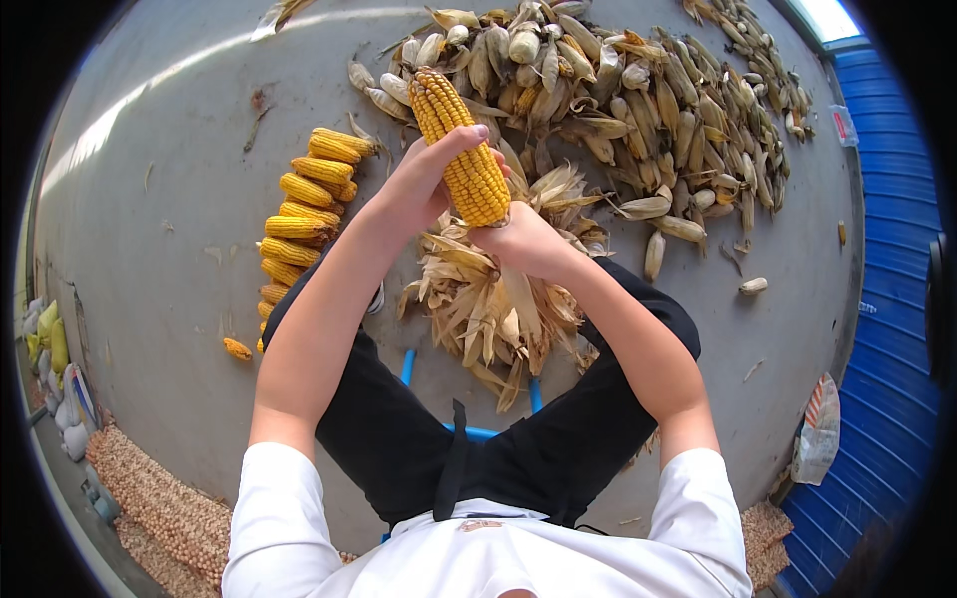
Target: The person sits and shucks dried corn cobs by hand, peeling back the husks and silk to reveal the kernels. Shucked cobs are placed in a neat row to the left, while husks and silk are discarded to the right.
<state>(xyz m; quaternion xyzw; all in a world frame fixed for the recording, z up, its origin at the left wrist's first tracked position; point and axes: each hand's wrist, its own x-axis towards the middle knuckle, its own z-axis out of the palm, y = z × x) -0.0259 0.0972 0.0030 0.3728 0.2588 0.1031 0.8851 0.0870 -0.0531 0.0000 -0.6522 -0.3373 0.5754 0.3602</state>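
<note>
A bare yellow ear of corn (pixel 469 168) is held up in front of me, tilted, with its tip pointing away and slightly left. My left hand (pixel 436 170) wraps around its middle, thumb lying across the kernels. At the thick lower end, my right hand (pixel 523 241) is closed around the base, which its fingers mostly hide. A pale strip of husk (pixel 519 295) hangs just below that hand; whether it is still joined to the ear cannot be told. Under both hands, a heap of dry peeled husks (pixel 463 299) lies between my knees.
Stacked husked ears (pixel 291 224) line the floor beside my left knee. A large pile of unhusked corn (pixel 658 112) spreads ahead and right. Blue seat tubing (pixel 471 432) shows between my legs. A blue corrugated wall (pixel 893 299) bounds the right, near a white sack (pixel 816 437).
</note>
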